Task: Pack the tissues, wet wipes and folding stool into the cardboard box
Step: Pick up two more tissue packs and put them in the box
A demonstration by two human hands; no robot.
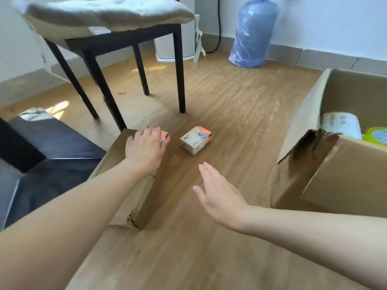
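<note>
On the far left a dark sofa (54, 147) stands on the wooden floor (230, 101), and behind it a black chair (117, 45) carries one pale cushion (109, 11). Beside the sofa lies a flattened piece of cardboard (134, 197), torn at its near corner.

The left hand (145, 146) is stretched forward, palm down, over the far end of this cardboard. Its fingers curl over one tissue pack (165, 136), of which only an orange end shows; they rest on it, but I cannot tell if they truly grip it. A second tissue pack (196, 140) (beige and orange, with blue print) lies alone on the floor just to the right, touching nothing. So I count two tissue packs outside the box.

The right hand (217, 195) hangs above the floor, nearer to me, with fingers straight and spread, holding nothing.

At the back wall leans one large blue water bottle (254, 34) in a plastic wrap.

On the right is the open cardboard box (343, 181). Inside I see one white pack with printed characters (341, 125) and one green-edged pack (376, 136), lying side by side.
</note>
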